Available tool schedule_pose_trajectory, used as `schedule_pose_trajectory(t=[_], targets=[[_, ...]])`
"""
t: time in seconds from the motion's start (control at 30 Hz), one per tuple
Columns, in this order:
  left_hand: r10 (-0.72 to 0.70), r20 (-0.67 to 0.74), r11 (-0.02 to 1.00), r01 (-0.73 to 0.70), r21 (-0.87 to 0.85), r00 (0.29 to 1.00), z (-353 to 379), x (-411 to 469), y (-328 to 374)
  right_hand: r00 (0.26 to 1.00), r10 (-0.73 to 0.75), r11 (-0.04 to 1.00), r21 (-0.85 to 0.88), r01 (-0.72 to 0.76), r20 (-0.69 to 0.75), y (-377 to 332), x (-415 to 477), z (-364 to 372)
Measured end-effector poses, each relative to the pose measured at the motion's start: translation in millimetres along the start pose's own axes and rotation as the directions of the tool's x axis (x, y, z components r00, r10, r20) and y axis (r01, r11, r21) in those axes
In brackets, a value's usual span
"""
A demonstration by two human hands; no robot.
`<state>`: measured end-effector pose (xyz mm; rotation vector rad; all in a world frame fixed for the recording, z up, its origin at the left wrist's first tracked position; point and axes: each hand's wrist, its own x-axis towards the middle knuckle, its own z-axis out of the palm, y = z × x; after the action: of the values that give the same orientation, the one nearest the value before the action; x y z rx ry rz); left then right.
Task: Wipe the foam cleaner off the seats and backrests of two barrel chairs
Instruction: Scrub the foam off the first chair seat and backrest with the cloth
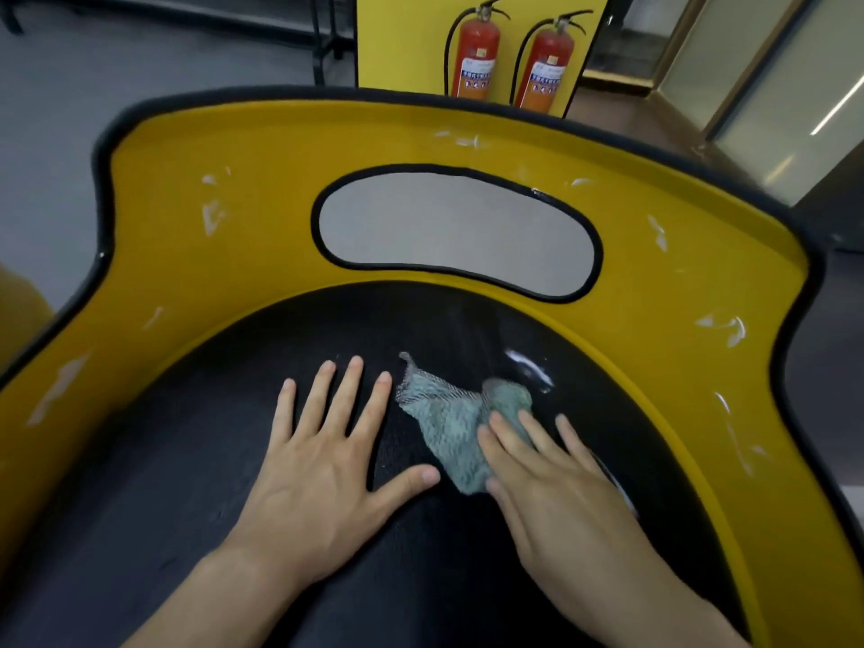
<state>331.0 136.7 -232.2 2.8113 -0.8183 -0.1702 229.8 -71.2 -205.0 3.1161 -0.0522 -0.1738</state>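
Head view cuts both forearms off at the lower edge, and the right hand [556, 498] hides the near-right part of the grey-green cloth [449, 423]. Its fingers [509, 441] lie straight, pressing the cloth onto the black seat [187, 460] (not curled round it). The rest shows beyond and left of them. The left hand [322, 470] rests flat alongside, fingers spread, holding nothing. The cloth's long axis runs diagonally, its frayed corner pointing toward the yellow backrest [234, 203]. White foam streaks [528, 367] lie just beyond the right fingertips.
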Motion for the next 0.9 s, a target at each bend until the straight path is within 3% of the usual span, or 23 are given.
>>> schedule_pose_trajectory(t=[0.2,0.37,0.43,0.53,0.6,0.77,0.9], targets=[[0.002,-0.044,0.999,0.000,0.035,0.999,0.8,0.5,1.3,0.997,0.066,0.997,0.040,-0.065,-0.031,-0.5,118.9,-19.3],[0.009,-0.055,1.000,-0.009,0.006,0.998,4.5,-0.8,-1.3,0.999,0.035,0.998,0.044,-0.036,0.018,-5.4,55.2,-12.3],[0.012,-0.048,1.000,-0.011,0.027,0.999,3.8,-0.5,-1.2,0.996,0.019,0.996,0.084,-0.026,0.091,-7.9,14.1,-12.2],[0.019,-0.042,0.999,-0.017,0.030,0.999,0.3,0.7,-0.3,0.978,0.034,0.999,-0.007,-0.034,0.205,-15.5,-24.9,-13.1],[0.020,-0.030,0.999,-0.019,0.027,0.999,0.4,0.4,0.2,0.970,0.062,0.998,0.018,-0.068,0.233,-19.9,-23.7,-16.9],[0.035,-0.068,0.998,-0.032,0.047,0.997,7.6,0.2,-3.5,0.993,0.055,0.997,0.051,-0.061,0.104,-14.9,48.3,-14.6],[0.046,-0.075,0.997,-0.041,0.063,0.996,11.3,0.9,-6.4,0.989,0.041,0.997,0.053,-0.048,0.140,-10.7,54.2,-18.6]])
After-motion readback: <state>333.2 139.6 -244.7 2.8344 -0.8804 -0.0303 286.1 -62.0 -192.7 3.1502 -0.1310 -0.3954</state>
